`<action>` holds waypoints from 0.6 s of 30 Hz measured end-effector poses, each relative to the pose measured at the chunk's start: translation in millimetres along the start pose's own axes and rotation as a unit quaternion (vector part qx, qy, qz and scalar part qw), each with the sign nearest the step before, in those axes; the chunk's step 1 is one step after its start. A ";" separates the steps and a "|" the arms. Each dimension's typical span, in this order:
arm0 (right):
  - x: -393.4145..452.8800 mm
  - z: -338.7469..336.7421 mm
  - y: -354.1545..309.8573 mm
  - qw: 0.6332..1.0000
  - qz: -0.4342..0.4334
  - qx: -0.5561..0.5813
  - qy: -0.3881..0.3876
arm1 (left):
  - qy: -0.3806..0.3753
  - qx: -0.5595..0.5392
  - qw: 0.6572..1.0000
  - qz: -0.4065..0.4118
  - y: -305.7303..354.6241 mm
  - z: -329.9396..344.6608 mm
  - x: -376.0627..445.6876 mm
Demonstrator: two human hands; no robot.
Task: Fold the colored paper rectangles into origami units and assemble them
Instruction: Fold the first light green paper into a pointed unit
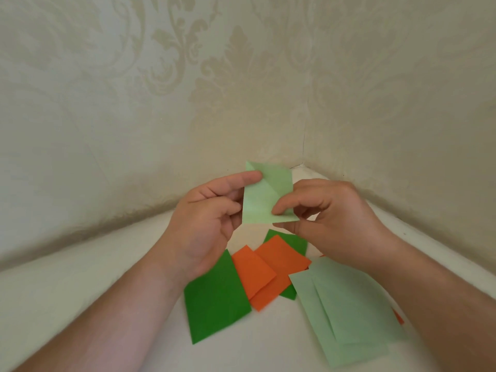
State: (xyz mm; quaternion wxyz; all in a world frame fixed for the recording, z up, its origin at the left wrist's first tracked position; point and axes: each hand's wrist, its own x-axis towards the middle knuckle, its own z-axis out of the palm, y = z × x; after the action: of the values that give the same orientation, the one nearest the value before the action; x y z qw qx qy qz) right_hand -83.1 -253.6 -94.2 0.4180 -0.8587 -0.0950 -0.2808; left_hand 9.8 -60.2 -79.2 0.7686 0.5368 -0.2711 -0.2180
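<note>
Left hand (212, 213) is pinching the pale green paper (264, 197) by its left edge while right hand (324, 218) is pinching the near corner, which needs aligning squarely before creasing.

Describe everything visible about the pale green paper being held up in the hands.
The pale green paper is a small, thin, matte sheet, partly folded, with diagonal creases across its upper part. It is held upright in the air above the white surface. The left hand pinches its left edge; the right hand pinches its lower right corner. Nothing else touches it.
</note>
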 end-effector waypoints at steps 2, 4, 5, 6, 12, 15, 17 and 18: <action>1.0 1.0 -0.7 1.000 0.008 0.011 0.024 | -0.007 0.008 1.000 0.006 -0.2 1.3 -0.6; 2.1 1.9 -0.6 0.998 0.010 0.016 0.052 | -0.003 0.071 0.997 0.041 -2.7 0.4 -1.3; 2.6 2.0 -0.9 0.998 0.011 0.018 0.064 | 0.004 0.120 0.991 0.063 -4.3 -0.6 -1.3; 2.9 1.7 -1.1 0.997 0.013 0.021 0.072 | 0.010 0.163 0.983 0.078 -5.5 -0.9 -1.5; 1.2 3.3 -7.8 0.993 0.047 0.087 0.065 | 0.049 0.180 0.977 0.107 -5.4 5.9 -5.8; -0.4 5.1 -10.9 0.987 0.074 0.130 0.064 | 0.057 0.169 0.978 0.104 -6.2 6.4 -5.7; -0.9 6.3 -12.4 0.984 0.092 0.144 0.058 | 0.055 0.168 0.979 0.098 -7.2 7.0 -5.7; -1.0 7.0 -12.3 0.983 0.098 0.148 0.053 | 0.055 0.168 0.980 0.096 -7.9 7.6 -5.8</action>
State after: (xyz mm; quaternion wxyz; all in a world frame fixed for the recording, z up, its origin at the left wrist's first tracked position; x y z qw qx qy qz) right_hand -86.0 -240.4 -90.0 0.5705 -0.7763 -0.0291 -0.2665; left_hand 0.1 -64.5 -85.6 0.6983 0.6412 -0.3114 -0.0648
